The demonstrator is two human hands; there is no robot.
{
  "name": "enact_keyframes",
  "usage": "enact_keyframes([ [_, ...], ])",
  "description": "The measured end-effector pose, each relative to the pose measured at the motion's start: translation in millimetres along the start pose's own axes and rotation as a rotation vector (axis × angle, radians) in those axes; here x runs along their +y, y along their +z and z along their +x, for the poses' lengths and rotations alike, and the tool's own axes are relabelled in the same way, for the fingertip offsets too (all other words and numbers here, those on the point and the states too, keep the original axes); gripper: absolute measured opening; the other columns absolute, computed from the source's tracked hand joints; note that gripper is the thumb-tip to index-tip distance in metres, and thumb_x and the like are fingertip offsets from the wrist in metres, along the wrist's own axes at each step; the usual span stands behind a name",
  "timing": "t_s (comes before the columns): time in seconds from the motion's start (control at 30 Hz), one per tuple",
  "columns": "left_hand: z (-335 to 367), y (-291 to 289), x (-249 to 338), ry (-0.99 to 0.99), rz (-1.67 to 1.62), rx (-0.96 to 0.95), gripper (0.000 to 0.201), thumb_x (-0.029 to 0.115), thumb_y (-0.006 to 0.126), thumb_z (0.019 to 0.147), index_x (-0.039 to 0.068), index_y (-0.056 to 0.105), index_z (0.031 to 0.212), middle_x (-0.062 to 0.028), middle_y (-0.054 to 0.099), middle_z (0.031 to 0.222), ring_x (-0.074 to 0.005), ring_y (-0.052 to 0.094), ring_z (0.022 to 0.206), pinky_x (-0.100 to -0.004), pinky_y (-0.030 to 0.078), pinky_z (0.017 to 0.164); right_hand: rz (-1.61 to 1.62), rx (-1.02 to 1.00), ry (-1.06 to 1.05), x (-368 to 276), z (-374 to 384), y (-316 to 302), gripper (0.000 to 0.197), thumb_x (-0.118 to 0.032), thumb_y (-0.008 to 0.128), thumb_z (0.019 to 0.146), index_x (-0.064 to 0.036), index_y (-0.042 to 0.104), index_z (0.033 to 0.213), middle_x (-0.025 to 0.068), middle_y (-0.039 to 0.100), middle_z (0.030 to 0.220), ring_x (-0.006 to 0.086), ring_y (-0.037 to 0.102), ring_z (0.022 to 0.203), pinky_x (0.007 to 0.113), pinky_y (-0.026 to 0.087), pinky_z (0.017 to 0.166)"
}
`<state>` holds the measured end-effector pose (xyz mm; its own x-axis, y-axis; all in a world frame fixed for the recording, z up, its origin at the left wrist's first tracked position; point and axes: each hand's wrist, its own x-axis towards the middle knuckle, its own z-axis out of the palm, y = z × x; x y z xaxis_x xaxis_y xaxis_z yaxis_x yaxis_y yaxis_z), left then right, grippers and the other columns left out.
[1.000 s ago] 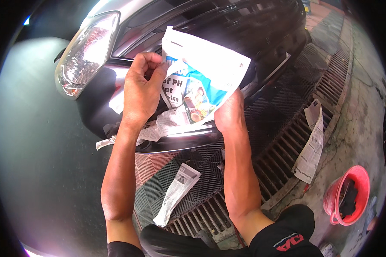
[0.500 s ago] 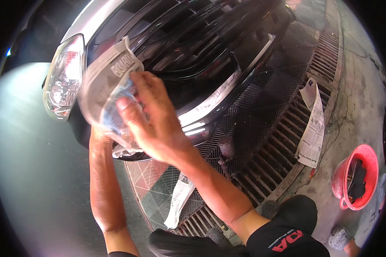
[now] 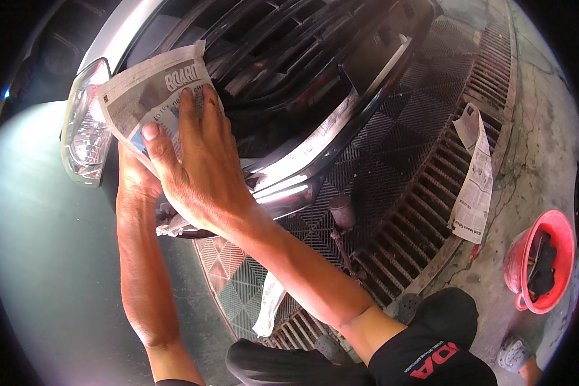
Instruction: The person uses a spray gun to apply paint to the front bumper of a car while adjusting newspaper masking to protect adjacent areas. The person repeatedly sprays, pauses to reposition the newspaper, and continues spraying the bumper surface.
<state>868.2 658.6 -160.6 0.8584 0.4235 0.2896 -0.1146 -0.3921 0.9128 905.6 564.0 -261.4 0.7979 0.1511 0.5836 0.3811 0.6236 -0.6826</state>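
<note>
A folded sheet of newspaper (image 3: 149, 87) lies over the front of a car, between the headlight (image 3: 87, 128) and the dark grille (image 3: 283, 51). Flat on the newspaper rests my right hand (image 3: 202, 164), fingers stretched out and thumb apart. Below the sheet's lower edge is my left hand (image 3: 137, 175); the paper and my right hand hide its fingers. More newspaper runs as a strip (image 3: 312, 151) along the lower part of the dark bumper (image 3: 289, 202). Crumpled paper shows at the bumper's lower corner, beside my left wrist.
A long newspaper piece (image 3: 475, 177) lies across the floor grating (image 3: 405, 248) at right; another paper strip (image 3: 270, 305) is near my knees. A red bucket (image 3: 514, 267) with dark items stands on the concrete. A small can-shaped object (image 3: 342, 213) is under the bumper. Another person's shod foot (image 3: 513, 355) shows lower right.
The newspaper, blurred and curled before, now lies flatter and higher against the car front. My right hand has flattened onto it, and both hands have shifted slightly left.
</note>
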Motion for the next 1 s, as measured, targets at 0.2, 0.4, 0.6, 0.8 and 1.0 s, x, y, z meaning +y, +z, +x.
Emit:
enact_keyframes([
  [0.2,-8,13,10,0.056,0.138,-0.013,0.066,0.040,0.064,0.101,0.001,0.048,0.152,-0.0186,0.058,0.147,-0.0296,0.057,0.134,-0.0445,0.050,0.112,0.027,0.019,0.050,-2,4,1,0.088,-0.057,0.040,0.109,0.0223,0.036,0.148,0.0529,0.026,0.151,0.0647,0.034,0.143,0.063,0.033,0.120],
  [0.4,1,42,27,0.103,0.091,0.254,0.049,0.041,0.039,0.114,0.003,0.057,0.141,-0.0118,0.066,0.135,-0.0238,0.065,0.120,-0.0386,0.049,0.109,-0.078,-0.070,-0.047,8,16,1,0.070,-0.047,0.047,0.108,0.0173,0.047,0.135,0.0444,0.038,0.142,0.0525,0.042,0.132,0.060,0.037,0.107],
  [0.6,-38,51,31,0.223,0.381,0.557,0.056,0.054,0.051,0.106,0.010,0.058,0.141,-0.0156,0.066,0.131,-0.0325,0.059,0.116,-0.0481,0.042,0.109,0.275,-0.196,0.067,18,13,-29,0.050,-0.040,0.055,0.104,0.0067,0.055,0.121,0.0249,0.051,0.115,0.0333,0.049,0.092,0.044,0.042,0.075],
  [0.8,-92,-27,8,0.630,0.343,0.507,0.047,0.023,0.042,0.103,-0.009,0.062,0.133,-0.0226,0.067,0.136,-0.0355,0.065,0.123,-0.0524,0.048,0.110,0.342,-0.108,0.000,20,18,-53,0.043,-0.036,0.053,0.103,0.0041,0.055,0.120,0.0203,0.051,0.106,0.0288,0.046,0.081,0.041,0.039,0.068],
  [1.0,-200,-54,-48,0.842,0.409,0.548,0.054,0.035,0.041,0.106,-0.008,0.069,0.122,-0.0239,0.074,0.117,-0.0341,0.071,0.111,-0.0447,0.054,0.095,0.327,0.031,-0.109,19,16,-90,0.037,-0.031,0.052,0.101,0.0015,0.055,0.118,0.0157,0.051,0.098,0.0243,0.044,0.071,0.039,0.037,0.061],
])
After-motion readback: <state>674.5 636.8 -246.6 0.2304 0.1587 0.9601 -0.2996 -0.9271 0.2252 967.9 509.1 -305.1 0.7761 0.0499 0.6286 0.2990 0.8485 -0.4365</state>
